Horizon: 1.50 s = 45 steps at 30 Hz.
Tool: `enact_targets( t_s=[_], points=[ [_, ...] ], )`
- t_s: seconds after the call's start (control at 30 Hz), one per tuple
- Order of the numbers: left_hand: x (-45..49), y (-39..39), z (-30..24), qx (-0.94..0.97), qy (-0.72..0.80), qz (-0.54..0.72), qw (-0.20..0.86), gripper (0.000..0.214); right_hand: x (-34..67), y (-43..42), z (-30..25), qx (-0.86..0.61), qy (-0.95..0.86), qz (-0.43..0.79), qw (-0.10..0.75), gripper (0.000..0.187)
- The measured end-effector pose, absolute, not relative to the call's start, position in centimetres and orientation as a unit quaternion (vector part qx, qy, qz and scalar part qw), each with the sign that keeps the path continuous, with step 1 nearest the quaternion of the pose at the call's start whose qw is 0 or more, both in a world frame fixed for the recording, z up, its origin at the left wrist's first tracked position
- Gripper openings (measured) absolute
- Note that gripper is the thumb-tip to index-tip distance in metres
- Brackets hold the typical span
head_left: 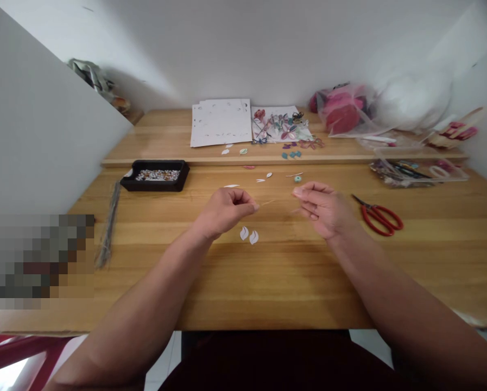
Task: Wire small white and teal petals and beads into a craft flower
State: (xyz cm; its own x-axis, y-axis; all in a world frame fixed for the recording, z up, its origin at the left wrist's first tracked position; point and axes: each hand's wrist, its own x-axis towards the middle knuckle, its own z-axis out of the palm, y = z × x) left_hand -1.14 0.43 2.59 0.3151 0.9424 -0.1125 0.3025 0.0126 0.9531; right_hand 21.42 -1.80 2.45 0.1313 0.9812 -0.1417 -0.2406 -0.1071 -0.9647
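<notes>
My left hand [227, 212] is closed in a pinch on a thin yellowish strand [269, 202], which sticks out to the right; whether it is thread or wire I cannot tell. Across a small gap, my right hand [320, 206] pinches thumb and forefinger together on something too small to make out. A faint pale strand shows by its lower fingers. Below my hands two white leaf-shaped cutouts [249, 235] lie side by side on the wooden table. Just beyond my right hand is a small teal ring-like piece [297, 178].
Red-handled scissors [379, 216] lie at right, before a clear tray of tools [418, 168]. A black bead tray [156, 187] and a bundle of grey wires [110, 228] are at left. White sheets [221, 122] and colourful flower pieces [282, 126] rest on the raised back shelf.
</notes>
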Motion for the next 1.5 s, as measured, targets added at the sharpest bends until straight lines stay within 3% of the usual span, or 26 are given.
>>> enact_targets(
  t_s=[0.23, 0.5, 0.77, 1.17, 1.37, 1.5],
  points=[
    [-1.4, 1.1, 2.2, 0.603, 0.472, 0.382, 0.517, 0.033, 21.1, -2.1, 2.5, -0.513, -0.385, 0.54, 0.545, 0.03],
    [-0.1, 0.2, 1.6, 0.613, 0.418, 0.332, 0.582, 0.033, 19.2, -2.9, 1.7, -0.511, -0.394, 0.564, 0.515, 0.033],
    [-0.2, -0.1, 1.9, 0.624, 0.433, 0.312, 0.57, 0.024, 19.3, -3.0, 1.6, -0.517, -0.392, 0.576, 0.497, 0.033],
    [-0.7, 0.7, 1.8, 0.593, 0.444, 0.36, 0.567, 0.027, 21.4, -1.7, 2.5, -0.517, -0.363, 0.524, 0.572, 0.027],
    [-0.7, 0.8, 1.6, 0.588, 0.438, 0.357, 0.579, 0.03, 20.4, -2.4, 2.1, -0.531, -0.397, 0.549, 0.509, 0.028],
    [-0.6, 0.5, 1.7, 0.616, 0.434, 0.326, 0.57, 0.028, 20.0, -2.6, 1.7, -0.524, -0.412, 0.534, 0.521, 0.028]
  ],
)
